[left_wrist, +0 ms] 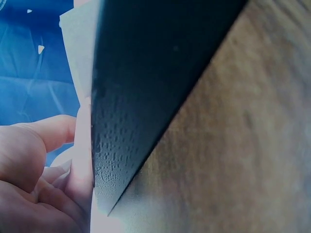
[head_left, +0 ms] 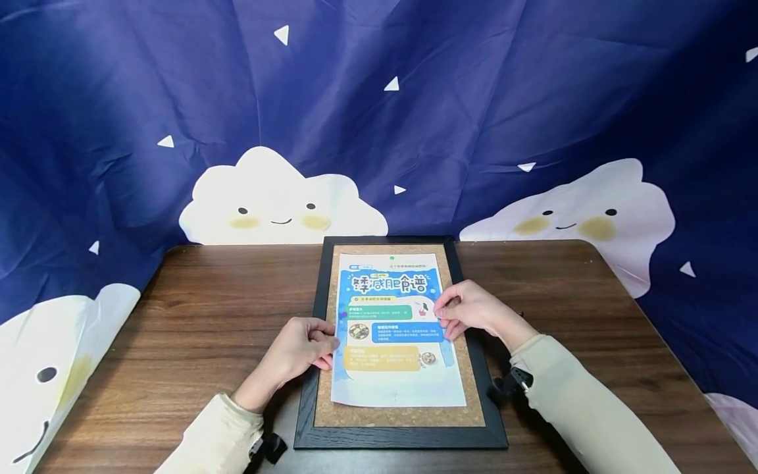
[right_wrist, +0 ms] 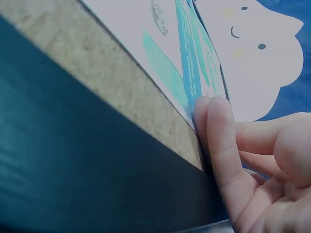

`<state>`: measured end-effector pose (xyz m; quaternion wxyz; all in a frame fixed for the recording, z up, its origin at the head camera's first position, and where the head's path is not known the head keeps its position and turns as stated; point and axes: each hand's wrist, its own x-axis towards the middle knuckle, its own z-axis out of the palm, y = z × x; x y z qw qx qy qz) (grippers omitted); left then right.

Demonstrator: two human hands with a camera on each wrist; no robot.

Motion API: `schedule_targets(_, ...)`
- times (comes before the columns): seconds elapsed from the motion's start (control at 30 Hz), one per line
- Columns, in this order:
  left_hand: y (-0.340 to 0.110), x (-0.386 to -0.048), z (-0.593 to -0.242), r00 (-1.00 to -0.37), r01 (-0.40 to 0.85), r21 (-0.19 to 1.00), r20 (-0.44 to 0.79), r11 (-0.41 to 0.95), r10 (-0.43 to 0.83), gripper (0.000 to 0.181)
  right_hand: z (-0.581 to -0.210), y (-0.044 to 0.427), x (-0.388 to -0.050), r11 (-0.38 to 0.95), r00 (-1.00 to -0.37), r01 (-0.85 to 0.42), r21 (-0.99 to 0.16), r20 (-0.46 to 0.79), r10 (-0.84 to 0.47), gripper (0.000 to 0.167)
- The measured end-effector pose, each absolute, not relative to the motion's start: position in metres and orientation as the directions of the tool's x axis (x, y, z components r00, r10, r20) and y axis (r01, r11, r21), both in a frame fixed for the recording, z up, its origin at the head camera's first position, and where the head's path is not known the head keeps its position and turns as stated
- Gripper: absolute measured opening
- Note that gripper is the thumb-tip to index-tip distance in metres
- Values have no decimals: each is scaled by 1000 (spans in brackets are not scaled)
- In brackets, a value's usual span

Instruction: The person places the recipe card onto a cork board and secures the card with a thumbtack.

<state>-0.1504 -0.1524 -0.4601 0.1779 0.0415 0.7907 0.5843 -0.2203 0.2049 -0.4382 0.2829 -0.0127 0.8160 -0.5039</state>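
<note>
A printed sheet of paper (head_left: 393, 388) with blue, green and yellow blocks lies on a black-framed corkboard (head_left: 379, 417). A green push pin (head_left: 391, 258) shows at the sheet's top, and a purple push pin (head_left: 343, 315) at its left edge. Below the purple pin, my left hand (head_left: 302, 349) grips the sheet's left edge between thumb and fingers. At the right edge, my right hand (head_left: 470, 309) pinches the paper; its curled fingers hide whatever small thing may be between them. In the right wrist view, two fingertips (right_wrist: 219, 114) meet at the paper's border.
The board lies on a brown wooden table (head_left: 237, 283), its top edge near the table's back edge. Behind hangs a dark blue cloth (head_left: 331, 99) with white clouds and triangles. The black frame (left_wrist: 136, 87) fills much of the left wrist view.
</note>
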Motion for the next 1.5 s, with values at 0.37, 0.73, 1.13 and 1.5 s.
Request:
schedule_targets(0.37,-152,-150,-460,-935,-141,938,-231,318,269,34,-438,202,-225,522,-827,259,-812,-466,-314,13)
schedule_targets(0.73,-151,-150,-461,-937,-151,936,-238,319,256,33,-433,201,-228,584,-807,245,-774,-496,-319,8)
schedule_targets(1.13,-151,-150,-460,-936,-148,935,-238,322,261,34,-433,218,-211,526,-855,143,-839,-372,-361,24)
schedule_targets(1.5,-152,-151,-461,-936,-133,936,-227,325,270,32,-432,250,-187,497,-899,55,-866,-259,-352,30)
